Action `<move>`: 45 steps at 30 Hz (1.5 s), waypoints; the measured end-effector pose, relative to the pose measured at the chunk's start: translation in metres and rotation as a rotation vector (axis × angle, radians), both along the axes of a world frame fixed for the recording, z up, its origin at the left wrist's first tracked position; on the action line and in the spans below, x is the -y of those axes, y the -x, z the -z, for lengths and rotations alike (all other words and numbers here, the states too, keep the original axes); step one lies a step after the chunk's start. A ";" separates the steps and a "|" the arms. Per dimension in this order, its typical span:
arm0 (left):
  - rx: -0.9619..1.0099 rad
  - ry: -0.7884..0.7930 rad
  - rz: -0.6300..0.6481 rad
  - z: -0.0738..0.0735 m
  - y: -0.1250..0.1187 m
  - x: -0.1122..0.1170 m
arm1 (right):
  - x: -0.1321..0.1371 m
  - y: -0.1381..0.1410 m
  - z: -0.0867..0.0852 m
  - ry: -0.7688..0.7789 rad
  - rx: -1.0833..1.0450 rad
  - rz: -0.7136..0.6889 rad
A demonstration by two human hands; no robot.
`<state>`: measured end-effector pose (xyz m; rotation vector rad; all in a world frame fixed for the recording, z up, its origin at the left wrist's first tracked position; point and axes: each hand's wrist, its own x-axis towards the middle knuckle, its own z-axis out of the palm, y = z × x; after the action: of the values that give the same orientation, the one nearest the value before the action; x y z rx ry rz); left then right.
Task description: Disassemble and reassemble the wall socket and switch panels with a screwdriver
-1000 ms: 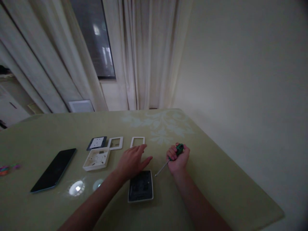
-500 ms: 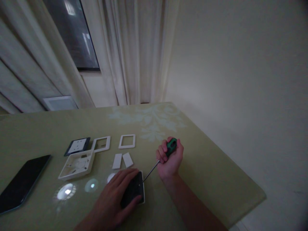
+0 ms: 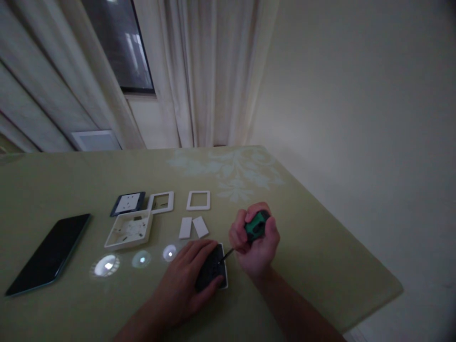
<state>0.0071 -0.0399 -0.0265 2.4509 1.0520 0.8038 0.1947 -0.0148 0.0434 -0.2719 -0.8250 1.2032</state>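
My left hand [image 3: 188, 278] lies flat over a dark switch module [image 3: 215, 270] with a white rim, pressing it onto the green table [image 3: 320, 247]. Its fingers curl round the module's edges. My right hand [image 3: 256, 242] is closed round a screwdriver [image 3: 255, 227] with a green and black handle. The metal shaft points down and left, with its tip on the module's top face. Two small white rocker covers [image 3: 193, 227] lie just beyond the module.
Further back lie two white frames [image 3: 198, 200], a dark plate with a white centre [image 3: 127, 203] and a white back box [image 3: 128, 230]. A black phone [image 3: 50, 253] lies at the left. Curtains and a window stand behind the table. The table's right edge is near.
My left hand came back from near the white frames onto the dark module. My right hand tilted the screwdriver and brought its tip down onto the module. The view shifted a little.
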 end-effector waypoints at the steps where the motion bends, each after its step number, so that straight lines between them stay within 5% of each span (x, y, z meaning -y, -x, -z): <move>1: 0.009 0.005 0.005 -0.001 0.000 0.000 | 0.000 0.003 -0.001 -0.026 0.040 -0.049; 10: 0.057 -0.036 0.017 -0.002 -0.001 -0.001 | -0.027 0.008 -0.021 -0.181 0.438 -0.646; 15: 0.051 -0.025 0.041 -0.001 0.002 -0.001 | -0.030 0.003 -0.032 -0.221 0.541 -0.746; 18: 0.022 -0.028 0.045 0.000 0.007 -0.003 | -0.031 -0.007 -0.045 -0.264 0.632 -0.660; 24: -0.012 -0.005 0.006 0.004 0.015 -0.007 | -0.031 -0.032 -0.077 -0.561 1.324 -0.127; 28: 0.019 0.029 0.020 0.005 0.018 -0.007 | -0.023 -0.036 -0.083 -0.603 1.553 0.007; 33: 0.007 0.022 0.052 -0.001 0.022 -0.008 | -0.011 -0.034 -0.089 -0.703 1.748 0.337; 41: 0.038 -0.005 -0.004 -0.004 0.023 -0.011 | -0.012 -0.032 -0.090 -0.743 1.626 0.004; 45: 0.032 -0.001 -0.010 -0.001 0.023 -0.009 | -0.009 -0.028 -0.087 -0.650 1.664 0.210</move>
<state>-0.0155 -0.0305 -0.0258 2.4280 1.0533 0.8437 0.2230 -0.0053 0.1301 -0.8067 -2.4540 0.2084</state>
